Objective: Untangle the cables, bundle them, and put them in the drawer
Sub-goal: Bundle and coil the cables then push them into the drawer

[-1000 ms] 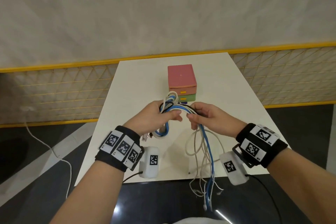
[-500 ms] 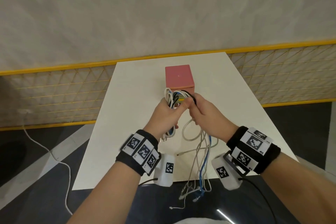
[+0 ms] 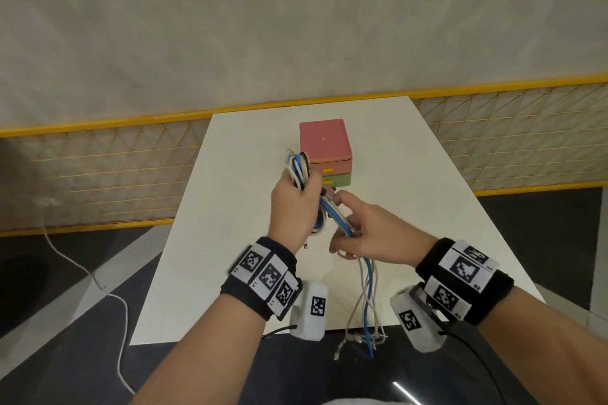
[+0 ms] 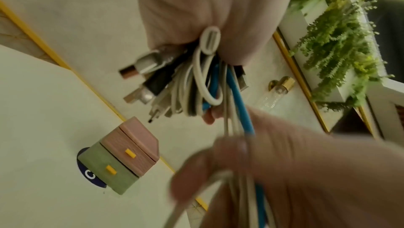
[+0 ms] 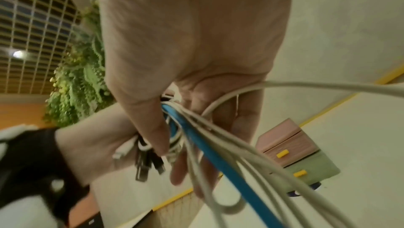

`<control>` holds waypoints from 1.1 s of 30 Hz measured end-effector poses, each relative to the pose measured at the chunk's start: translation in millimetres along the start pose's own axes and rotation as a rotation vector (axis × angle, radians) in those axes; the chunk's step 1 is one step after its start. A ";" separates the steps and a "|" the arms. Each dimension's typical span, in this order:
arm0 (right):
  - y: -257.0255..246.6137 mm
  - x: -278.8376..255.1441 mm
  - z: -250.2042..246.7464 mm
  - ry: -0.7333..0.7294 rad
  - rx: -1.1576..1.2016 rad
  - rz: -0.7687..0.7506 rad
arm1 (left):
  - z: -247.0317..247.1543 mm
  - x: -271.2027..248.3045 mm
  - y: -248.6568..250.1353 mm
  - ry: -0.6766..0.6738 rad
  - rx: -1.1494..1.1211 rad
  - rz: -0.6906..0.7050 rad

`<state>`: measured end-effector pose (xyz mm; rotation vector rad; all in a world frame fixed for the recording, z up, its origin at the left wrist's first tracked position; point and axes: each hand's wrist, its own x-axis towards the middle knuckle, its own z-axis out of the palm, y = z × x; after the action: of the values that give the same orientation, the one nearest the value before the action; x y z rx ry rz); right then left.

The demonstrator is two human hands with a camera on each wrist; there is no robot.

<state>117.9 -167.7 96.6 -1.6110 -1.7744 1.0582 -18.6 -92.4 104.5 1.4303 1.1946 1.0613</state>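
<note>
Way off to the left of the drawer box (image 3: 325, 154): a stray white cord (image 3: 98, 286) on the floor, not part of this. Closer in, just left and in front of the box, left hand (image 3: 294, 207) fisted tight round the folded part of the cables (image 3: 297, 169), loops poking out the top of the fist, plugs bunched together underneath in the left wrist view. Right of that, in front of the box, right hand (image 3: 365, 235) curled loosely round the loose run, blue and whitish strands passing between fingers and thumb, tails hanging down past the near edge of the table (image 3: 427, 194) and clear of it. Looks like mid-bundling, so probably best to keep the left fist clamped so the loops don't spring apart, feed the tails up through the right hand with light tension, and lay each new fold alongside the old ones rather than across. Worth watching the dangling plugs, likely to snag on the table edge. Cables themselves: thin and floppy, one bright blue, several white or grey, at least one black, mixed USB-style ends. Box sits mid-table, pink drawer over green, yellow handles, both apparently closed, so a free hand needed before anything goes in.
</note>
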 end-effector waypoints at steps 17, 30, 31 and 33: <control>34.9 -2.5 46.0 -0.069 0.149 -0.112 | -14.2 -1.3 44.0 -0.098 -0.340 0.119; 61.2 4.2 42.9 -0.276 -0.368 -0.037 | -42.8 -5.4 51.6 -0.129 -0.410 0.185; 68.3 0.9 47.7 -0.343 -0.412 0.026 | -46.2 -5.0 55.1 -0.122 -0.428 0.197; 85.6 -11.1 58.7 -0.469 -0.473 0.139 | -56.6 -3.7 62.1 -0.113 -0.457 0.241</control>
<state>121.9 -191.4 -5.1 -1.8925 -2.3921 1.2201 -64.7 -92.4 174.9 1.2676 0.6519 1.3013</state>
